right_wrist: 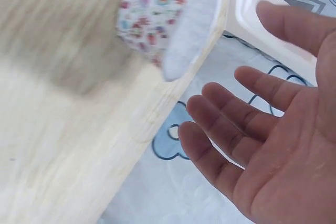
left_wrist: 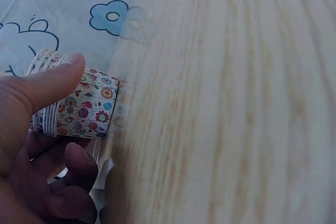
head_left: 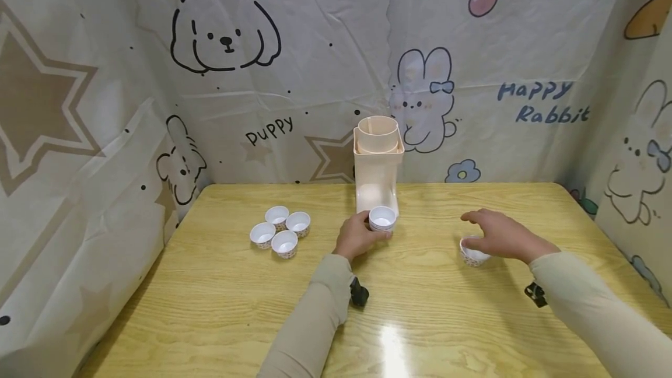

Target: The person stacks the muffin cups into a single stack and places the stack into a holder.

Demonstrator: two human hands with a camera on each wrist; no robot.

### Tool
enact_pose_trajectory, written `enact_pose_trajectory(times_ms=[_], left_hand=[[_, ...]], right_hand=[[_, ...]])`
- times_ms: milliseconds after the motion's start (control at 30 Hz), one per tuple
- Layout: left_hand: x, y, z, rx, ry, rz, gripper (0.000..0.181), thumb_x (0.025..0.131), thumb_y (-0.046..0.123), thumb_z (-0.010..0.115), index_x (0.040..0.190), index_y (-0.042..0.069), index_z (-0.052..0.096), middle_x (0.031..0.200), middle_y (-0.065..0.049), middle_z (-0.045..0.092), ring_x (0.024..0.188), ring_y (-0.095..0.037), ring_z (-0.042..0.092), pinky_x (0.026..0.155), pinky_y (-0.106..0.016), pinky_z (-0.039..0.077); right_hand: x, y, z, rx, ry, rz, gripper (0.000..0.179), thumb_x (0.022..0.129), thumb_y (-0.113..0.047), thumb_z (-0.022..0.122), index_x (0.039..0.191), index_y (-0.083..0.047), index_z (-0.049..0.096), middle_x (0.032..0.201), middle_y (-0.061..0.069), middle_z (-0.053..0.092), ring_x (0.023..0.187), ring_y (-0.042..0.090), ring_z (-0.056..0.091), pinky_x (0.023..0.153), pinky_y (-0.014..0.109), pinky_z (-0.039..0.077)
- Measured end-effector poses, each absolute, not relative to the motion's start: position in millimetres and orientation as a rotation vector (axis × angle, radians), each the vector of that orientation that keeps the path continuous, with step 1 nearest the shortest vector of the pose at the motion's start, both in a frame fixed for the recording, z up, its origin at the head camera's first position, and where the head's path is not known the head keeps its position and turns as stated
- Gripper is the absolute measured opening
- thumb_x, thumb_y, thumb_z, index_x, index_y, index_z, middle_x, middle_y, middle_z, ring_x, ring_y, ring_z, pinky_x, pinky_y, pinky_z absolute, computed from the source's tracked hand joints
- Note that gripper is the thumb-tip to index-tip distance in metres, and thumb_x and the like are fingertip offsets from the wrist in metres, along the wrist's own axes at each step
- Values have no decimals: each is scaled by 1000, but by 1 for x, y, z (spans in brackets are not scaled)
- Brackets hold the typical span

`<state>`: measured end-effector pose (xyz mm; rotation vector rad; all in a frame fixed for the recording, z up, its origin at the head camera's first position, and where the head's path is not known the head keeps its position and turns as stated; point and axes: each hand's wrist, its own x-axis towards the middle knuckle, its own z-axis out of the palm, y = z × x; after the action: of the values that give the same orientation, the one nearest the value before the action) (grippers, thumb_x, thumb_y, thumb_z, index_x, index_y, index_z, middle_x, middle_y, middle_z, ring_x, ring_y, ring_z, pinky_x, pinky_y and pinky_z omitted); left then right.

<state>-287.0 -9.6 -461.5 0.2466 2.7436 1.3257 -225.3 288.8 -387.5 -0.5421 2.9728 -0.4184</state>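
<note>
My left hand (head_left: 359, 235) grips a small stack of paper baking cups (head_left: 382, 219) in front of the beige dispenser (head_left: 375, 172). In the left wrist view, the stack (left_wrist: 86, 106) shows a colourful flower print and several nested rims, with the thumb across its side. My right hand (head_left: 501, 237) is over a single paper cup (head_left: 475, 256) on the right of the table. The right wrist view shows that hand (right_wrist: 262, 129) with fingers spread, apart from the printed cup (right_wrist: 157, 22), and nothing in its palm.
Several white paper cups (head_left: 284, 243) stand grouped on the left of the wooden table (head_left: 220, 308). The dispenser, with a round tube (head_left: 378, 133) in its top, stands at the back edge against a printed cloth (head_left: 325, 63).
</note>
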Motion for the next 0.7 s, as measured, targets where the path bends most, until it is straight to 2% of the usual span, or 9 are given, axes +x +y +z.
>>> enact_pose_trajectory(times_ms=[167, 300, 467, 700], left_hand=[[-288, -8, -461, 246, 2758, 1309, 62, 77, 39, 85, 130, 15, 64, 117, -5, 72, 104, -20, 67, 90, -36, 54], [-287, -9, -462, 244, 2756, 1316, 61, 78, 38, 84, 130, 15, 64, 117, -5, 72, 105, -20, 67, 90, -36, 53], [-287, -9, -462, 245, 2739, 1342, 61, 78, 38, 84, 130, 14, 63, 117, -5, 72, 105, -20, 67, 90, -36, 54], [-287, -9, -463, 241, 2745, 1338, 61, 77, 38, 85, 129, 14, 64, 117, -5, 72, 104, -21, 67, 89, -36, 54]], right_hand=[[-221, 298, -398, -474, 2923, -410, 71, 79, -35, 81, 131, 7, 56, 123, 31, 61, 110, 45, 60, 90, 58, 51], [-219, 300, -403, -464, 2919, -419, 73, 75, -32, 84, 129, 8, 57, 118, 29, 63, 103, 40, 62, 87, 54, 52], [-218, 300, -409, -471, 2936, -461, 65, 76, -27, 83, 125, 9, 60, 118, 28, 66, 101, 36, 64, 85, 51, 52], [-215, 298, -414, -409, 2946, -532, 60, 78, -25, 82, 125, 6, 62, 122, 27, 66, 104, 37, 63, 86, 54, 51]])
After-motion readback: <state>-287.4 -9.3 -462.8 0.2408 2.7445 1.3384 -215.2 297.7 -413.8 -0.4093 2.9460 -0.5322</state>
